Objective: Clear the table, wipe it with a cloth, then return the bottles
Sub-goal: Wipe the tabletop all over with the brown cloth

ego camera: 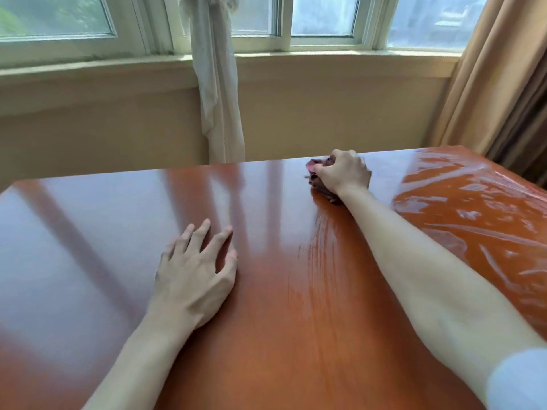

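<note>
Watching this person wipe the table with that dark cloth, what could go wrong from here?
The right hand grips the cloth near the far edge of the table, so a long stroke might push the cloth off the back. Wet streaks cover the right side while the left looks dry, so that part could be missed. The left hand rests flat on the glossy top and may leave marks or slip if the wet patch reaches it.
</note>
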